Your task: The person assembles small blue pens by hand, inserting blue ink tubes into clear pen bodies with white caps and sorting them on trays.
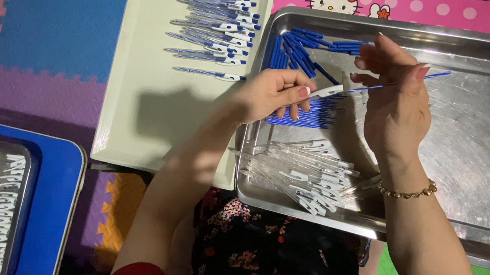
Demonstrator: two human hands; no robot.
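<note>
A: Entry, head view. Your left hand (271,94) pinches a clear pen barrel (326,91) at its white-clip end, thumb and fingers closed on it; your right hand (394,93) holds a thin blue refill (414,79) between fingertips, the other fingers loosely spread; the refill's near end meets the barrel's mouth, but how far in it sits, you cannot tell from here.

B: And the stock?

A: Finished pens (221,18) lie in a stacked row at the top of the cream tray (137,113), its lower part bare. In the steel tray (486,183): a heap of empty clear barrels (305,175) near your body; loose blue refills (303,114) under your left hand; blue caps (298,48) at the far-left corner.

B: Progress, then?

A: Judged partway; a fair batch is assembled, yet the barrel heap looks comparable in size, so much remains. The pen in hand is mid-assembly, over the steel tray. A blue tray (54,195) at far left carries more rows of white-clipped pieces; their state is too blurred to tell.
</note>
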